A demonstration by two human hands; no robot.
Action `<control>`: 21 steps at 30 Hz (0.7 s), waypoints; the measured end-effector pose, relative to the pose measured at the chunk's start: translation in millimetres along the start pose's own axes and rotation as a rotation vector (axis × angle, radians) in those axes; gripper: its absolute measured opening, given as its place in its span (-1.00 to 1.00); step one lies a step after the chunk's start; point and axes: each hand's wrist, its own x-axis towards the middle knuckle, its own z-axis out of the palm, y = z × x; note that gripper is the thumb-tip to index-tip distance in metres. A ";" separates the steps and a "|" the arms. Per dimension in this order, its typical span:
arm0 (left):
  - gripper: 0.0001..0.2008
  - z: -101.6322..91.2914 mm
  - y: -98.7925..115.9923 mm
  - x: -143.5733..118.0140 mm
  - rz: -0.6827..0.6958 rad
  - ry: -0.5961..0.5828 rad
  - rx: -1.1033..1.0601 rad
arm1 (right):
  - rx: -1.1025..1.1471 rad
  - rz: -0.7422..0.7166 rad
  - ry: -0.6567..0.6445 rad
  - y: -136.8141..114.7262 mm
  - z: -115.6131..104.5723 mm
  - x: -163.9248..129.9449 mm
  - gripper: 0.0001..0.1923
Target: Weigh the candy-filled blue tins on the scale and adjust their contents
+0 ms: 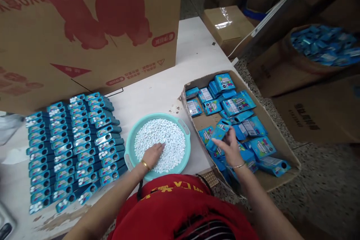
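My left hand (pixel 153 155) rests in a turquoise basin (pixel 129 145) on the table, its fingers curled together among small white candies (pixel 171 135). Whether any candies sit under the fingertips is partly hidden. To the right, my right hand (pixel 232 149) grips a small blue candy box (pixel 220 130) between thumb and fingers, tilted, over an open cardboard tray (pixel 274 125). Many more blue boxes (pixel 239 103) lie loosely in that tray. Left of the basin, blue boxes (pixel 84 140) stand in rows with their round openings up; white candies show on several of them.
A large cardboard carton (pixel 112 60) stands along the back left of the table (pixel 157 90). Beyond the tray, a taped box (pixel 229 24) and an open carton full of blue boxes (pixel 323 45) stand on the right. A white device (pixel 7 221) is at the lower left edge.
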 end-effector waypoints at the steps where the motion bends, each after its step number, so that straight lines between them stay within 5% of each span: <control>1: -0.54 5.4 3.9 -4.2 0.019 -0.009 -0.026 | 0.187 0.051 -0.048 -9.1 15.0 -13.4 -0.47; 3: -0.57 11.1 8.5 -12.3 0.050 -0.018 -0.083 | 0.363 0.095 -0.132 -23.3 43.1 -32.7 -0.50; 7: -0.63 -1.5 4.7 -27.4 0.087 0.025 -0.193 | 0.341 0.072 -0.180 -31.6 73.4 -44.9 -0.48; 14: -0.64 -80.9 -12.0 -66.3 0.133 0.141 -0.272 | 0.108 -0.072 -0.184 -20.3 75.7 -43.2 -0.58; 21: -0.67 -147.0 26.7 -79.1 0.198 0.007 -0.068 | -0.014 -0.307 -0.266 -21.8 108.6 -36.9 -0.70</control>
